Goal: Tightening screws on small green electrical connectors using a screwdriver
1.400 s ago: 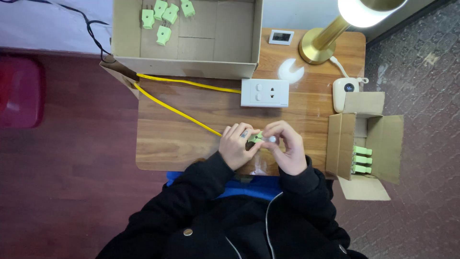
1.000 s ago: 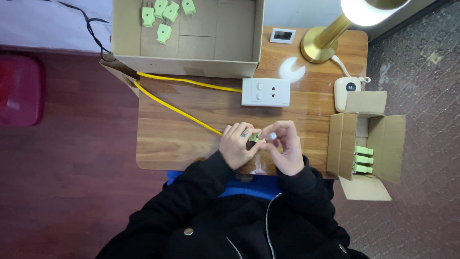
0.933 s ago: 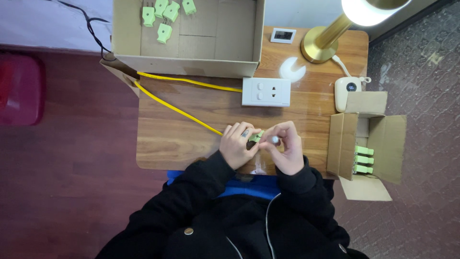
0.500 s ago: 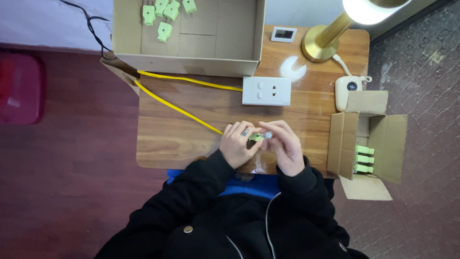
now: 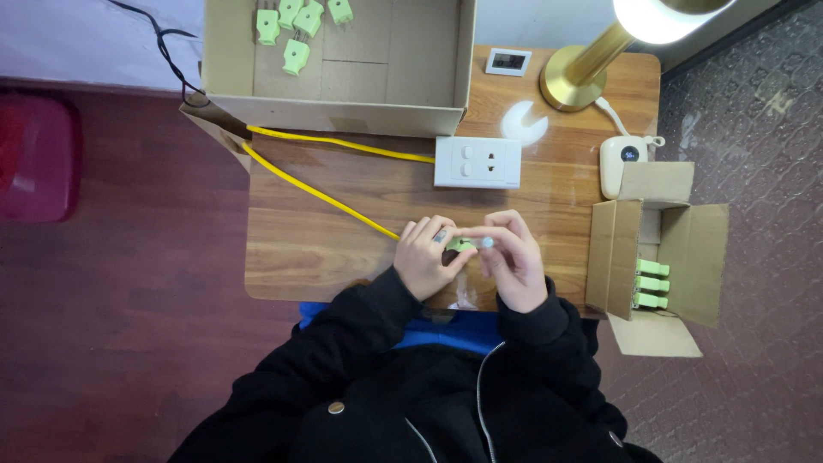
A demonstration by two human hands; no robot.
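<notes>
Hands meet near the front edge of a wooden table [image 5: 343, 257]. The left hand [image 5: 424, 257] has its fingers curled around a small green plug [image 5: 461, 245]. The right hand [image 5: 513, 261] is at 3 o'clock from the plug, with its fingers bent in, pinching a small white thing [image 5: 487, 243] right beside the plug. I cannot tell what the white thing is.

The plug is light green and mostly hidden by the fingers. A yellow cable [image 5: 321, 195] runs from the left hand toward 10 o'clock, up to the table's corner.

At 12 o'clock from the hands lies a white socket block [image 5: 477, 161]. Past it sits a big open cardboard box [image 5: 377, 51] with four green plugs [image 5: 297, 24] inside. At 1 o'clock stands a gold lamp [image 5: 591, 69], lit up. A small white gadget [image 5: 624, 161] with a tiny screen sits at 2 o'clock. At 3 o'clock is a smaller open cardboard box [image 5: 699, 257] with more green pieces [image 5: 651, 284] stacked inside.

The floor [image 5: 120, 326] is dark red-brown. The person wears a black jacket [image 5: 386, 394].
</notes>
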